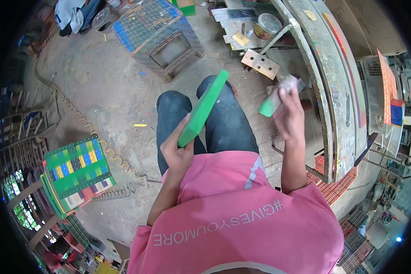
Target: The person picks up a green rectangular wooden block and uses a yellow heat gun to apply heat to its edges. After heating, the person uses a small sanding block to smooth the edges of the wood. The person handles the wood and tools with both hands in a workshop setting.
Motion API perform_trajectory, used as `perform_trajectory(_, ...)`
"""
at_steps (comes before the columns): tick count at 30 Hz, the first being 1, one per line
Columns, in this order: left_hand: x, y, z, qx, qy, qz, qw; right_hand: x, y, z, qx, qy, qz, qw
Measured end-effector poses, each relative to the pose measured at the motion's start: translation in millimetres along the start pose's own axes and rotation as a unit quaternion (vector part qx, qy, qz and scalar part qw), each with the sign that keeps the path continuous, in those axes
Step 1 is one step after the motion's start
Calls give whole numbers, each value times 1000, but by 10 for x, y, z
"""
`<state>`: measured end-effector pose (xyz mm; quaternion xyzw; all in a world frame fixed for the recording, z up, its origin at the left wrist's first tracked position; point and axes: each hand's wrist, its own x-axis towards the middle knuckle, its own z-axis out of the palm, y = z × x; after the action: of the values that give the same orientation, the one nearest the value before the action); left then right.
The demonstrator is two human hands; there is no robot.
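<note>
My left hand (177,150) is closed round the lower end of a flat, bright green board (204,108). The board slants up to the right above my knees. My right hand (288,112), raised beside the bench, is closed on a small piece with a green end (268,107). Its upper part looks pale and is smeared by motion, so its kind is unclear. A gap separates this piece from the board. Just beyond the right hand is a wooden block with round holes (260,64).
A paint-spattered stool (160,34) stands ahead. A long, worn bench (329,91) runs along my right, with a paint bucket (267,26) near its far end. At left, a coiled hose (80,116) lies near a stack of coloured boards (77,169). A yellow strip (140,125) lies on the floor.
</note>
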<state>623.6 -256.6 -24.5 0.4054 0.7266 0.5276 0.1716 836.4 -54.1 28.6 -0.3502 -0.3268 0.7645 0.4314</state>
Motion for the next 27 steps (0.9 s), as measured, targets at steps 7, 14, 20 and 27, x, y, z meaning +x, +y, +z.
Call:
perform_trajectory(7,125,81,82,-35,-9,55,998,-215,-116,46,98,-128,146,976)
perform_trajectory(14,180,141,140,6,-40,76,996,-237,-96,137,76,-127,115,982)
perform_trajectory(20,292,329,220,-7,-45,83,995,-142,-311,299,-131,-82,-98,983)
perform_trajectory(27,475,585,532,-85,-55,108,989,78,-506,260,-359,-83,-368,854)
